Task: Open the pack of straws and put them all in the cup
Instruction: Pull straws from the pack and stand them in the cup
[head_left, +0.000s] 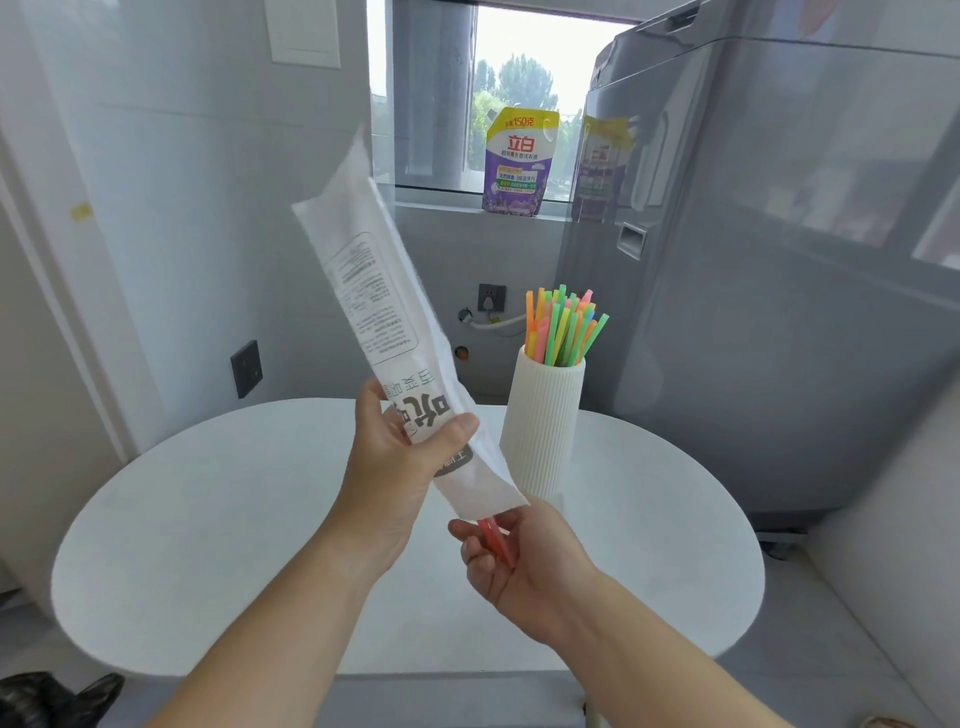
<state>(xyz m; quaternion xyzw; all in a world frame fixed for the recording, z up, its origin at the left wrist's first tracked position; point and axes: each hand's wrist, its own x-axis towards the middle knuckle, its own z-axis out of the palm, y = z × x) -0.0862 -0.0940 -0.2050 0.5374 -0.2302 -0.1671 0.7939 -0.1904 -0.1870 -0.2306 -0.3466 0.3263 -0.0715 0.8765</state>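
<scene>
Nearest the camera, the right hand (511, 558) cups loosely under the open lower end of the pack of straws (387, 332), fingers curled around a red straw (496, 538) sliding out of it. The risk, as I judge it, is that the straw slips through that loose cup and drops onto the desk (249, 519), or rolls off its near edge. Just above, the left hand (402, 457) pinches the pack near its lower end, thumb across the printed face, holding it tilted with the sealed end high. The pack looks nearly empty. Beyond, toward the desk's far edge, the ribbed white cup (543, 426) stands upright, already full of coloured straws (563, 327).
</scene>
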